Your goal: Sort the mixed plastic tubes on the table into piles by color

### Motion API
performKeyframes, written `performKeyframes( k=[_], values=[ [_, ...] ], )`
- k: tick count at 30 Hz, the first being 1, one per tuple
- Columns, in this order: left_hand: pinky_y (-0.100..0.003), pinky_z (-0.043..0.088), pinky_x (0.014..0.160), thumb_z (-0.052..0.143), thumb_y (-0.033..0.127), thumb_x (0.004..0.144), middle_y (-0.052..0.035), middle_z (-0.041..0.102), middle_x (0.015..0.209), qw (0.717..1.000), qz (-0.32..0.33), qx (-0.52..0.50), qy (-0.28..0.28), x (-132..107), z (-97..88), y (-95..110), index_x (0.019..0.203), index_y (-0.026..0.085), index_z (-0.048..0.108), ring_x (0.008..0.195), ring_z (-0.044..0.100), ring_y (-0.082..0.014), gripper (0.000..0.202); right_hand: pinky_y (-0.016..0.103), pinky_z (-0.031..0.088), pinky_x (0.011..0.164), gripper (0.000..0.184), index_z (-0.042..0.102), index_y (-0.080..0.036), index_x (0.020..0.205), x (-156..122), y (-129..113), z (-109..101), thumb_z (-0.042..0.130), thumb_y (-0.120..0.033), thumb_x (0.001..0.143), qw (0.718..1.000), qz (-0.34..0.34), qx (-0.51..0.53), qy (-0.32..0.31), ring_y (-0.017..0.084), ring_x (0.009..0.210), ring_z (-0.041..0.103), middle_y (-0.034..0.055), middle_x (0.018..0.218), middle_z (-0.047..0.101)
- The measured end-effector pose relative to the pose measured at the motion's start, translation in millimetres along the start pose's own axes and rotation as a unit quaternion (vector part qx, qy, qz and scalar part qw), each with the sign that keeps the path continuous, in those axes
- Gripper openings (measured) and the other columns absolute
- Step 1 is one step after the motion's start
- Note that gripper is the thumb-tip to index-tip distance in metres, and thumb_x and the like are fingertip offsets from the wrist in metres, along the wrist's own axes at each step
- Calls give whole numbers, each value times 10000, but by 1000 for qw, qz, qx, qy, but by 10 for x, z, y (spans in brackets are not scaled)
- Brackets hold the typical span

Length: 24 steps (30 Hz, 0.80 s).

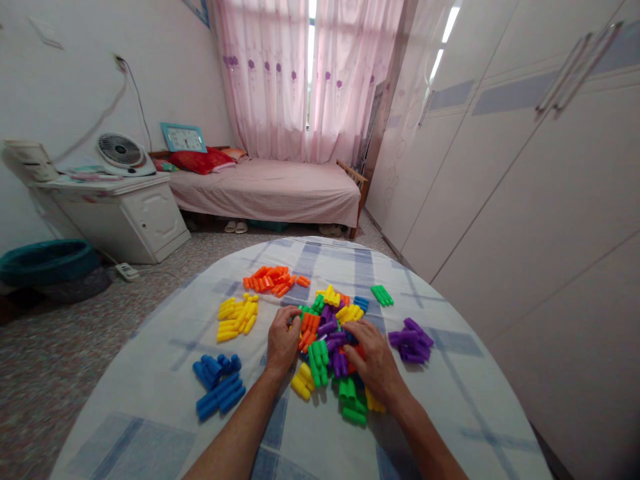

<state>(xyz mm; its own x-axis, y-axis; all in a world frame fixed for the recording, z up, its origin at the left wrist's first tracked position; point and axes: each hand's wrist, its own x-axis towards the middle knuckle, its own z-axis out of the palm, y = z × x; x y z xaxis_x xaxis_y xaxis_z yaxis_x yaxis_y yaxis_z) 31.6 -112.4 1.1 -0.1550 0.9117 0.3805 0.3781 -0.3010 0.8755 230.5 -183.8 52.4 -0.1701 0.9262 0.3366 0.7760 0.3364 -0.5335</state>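
Note:
A mixed heap of coloured plastic blocks (330, 340) lies in the middle of the round table (150, 413), which has a checked cloth. My left hand (281, 341) rests at the heap's left edge, fingers curled on an orange block. My right hand (373, 357) lies on the heap's right side, fingers bent over purple and red blocks. Sorted piles surround the heap: orange blocks (273, 280) at the back, yellow blocks (237, 317) at the left, blue blocks (219, 384) at the near left, purple blocks (411, 340) at the right, one green block (382, 295) behind.
Beyond the table stands a bed (270, 190) with a pink cover under curtains. A white cabinet (123, 217) with a fan (121, 153) is at the left, a teal basin (47, 261) on the floor. White wardrobes (525, 200) line the right wall.

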Motion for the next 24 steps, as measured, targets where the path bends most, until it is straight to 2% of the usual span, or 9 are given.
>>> performKeyframes(
  k=[6, 15, 18, 21, 24],
  values=[
    [-337, 469, 867, 457, 196, 775, -49, 620, 943, 1000, 3, -3, 6, 3, 7, 3, 834, 191, 628, 942, 584, -183, 181, 418, 349, 946, 348, 584, -237, 1134, 31, 26, 117, 500, -161, 805, 999, 9, -35, -12, 238, 1155, 459, 47, 1129, 622],
    [-333, 465, 869, 455, 203, 771, -48, 617, 940, 1000, 1, -2, 2, 5, -4, 18, 846, 190, 625, 942, 582, -183, 186, 376, 377, 877, 328, 607, -250, 1095, 30, 23, 136, 586, -206, 770, 998, 1, -62, -14, 232, 1032, 498, 52, 987, 611],
    [-338, 465, 869, 458, 211, 768, -50, 618, 936, 1000, -5, -5, 2, 5, -9, 21, 843, 191, 626, 939, 582, -185, 185, 359, 392, 839, 252, 626, -244, 1018, 26, -9, 134, 583, -219, 771, 998, -2, -61, -1, 222, 969, 513, 47, 929, 598],
    [-339, 467, 869, 466, 221, 767, -50, 623, 938, 1000, -4, -6, 1, 6, -14, 16, 835, 192, 631, 937, 587, -189, 182, 350, 395, 842, 196, 621, -232, 976, 43, 36, -9, 541, -224, 797, 997, -10, -54, 49, 211, 954, 522, 51, 941, 598],
    [-335, 470, 868, 468, 224, 769, -48, 626, 940, 1000, -1, -6, 2, 8, -10, 2, 837, 194, 633, 934, 592, -188, 181, 368, 389, 870, 221, 607, -216, 1000, 37, 276, -316, 498, -280, 819, 981, 34, -85, 168, 217, 952, 524, 63, 959, 612]
  ],
)
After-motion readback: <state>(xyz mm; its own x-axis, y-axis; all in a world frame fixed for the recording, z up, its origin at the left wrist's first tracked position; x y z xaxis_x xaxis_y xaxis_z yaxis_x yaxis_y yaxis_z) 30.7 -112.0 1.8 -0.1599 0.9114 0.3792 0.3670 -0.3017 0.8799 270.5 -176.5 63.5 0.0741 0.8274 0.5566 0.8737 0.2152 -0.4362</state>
